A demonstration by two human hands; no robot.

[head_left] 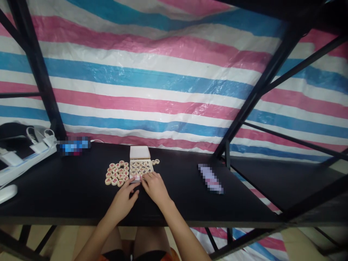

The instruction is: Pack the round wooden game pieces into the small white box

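Note:
A small square wooden box (140, 167) filled with round chess discs sits on the black table (67, 195), its pale lid (139, 152) lying just behind it. A cluster of several loose round discs with red marks (116, 173) lies to the box's left, and two more discs (155, 161) lie at its right. My left hand (123, 201) rests on the table with fingertips at the box's front edge. My right hand (154, 186) touches the box's front right corner, fingers curled over it. Whether either hand pinches a disc is hidden.
A white power strip with plugs (24, 154) lies at the far left, with a white object (7, 193) near the edge. A blurred blue item (73, 145) and a blurred flat item (210, 178) lie on the table. Black frame posts (244, 108) rise against a striped tarp.

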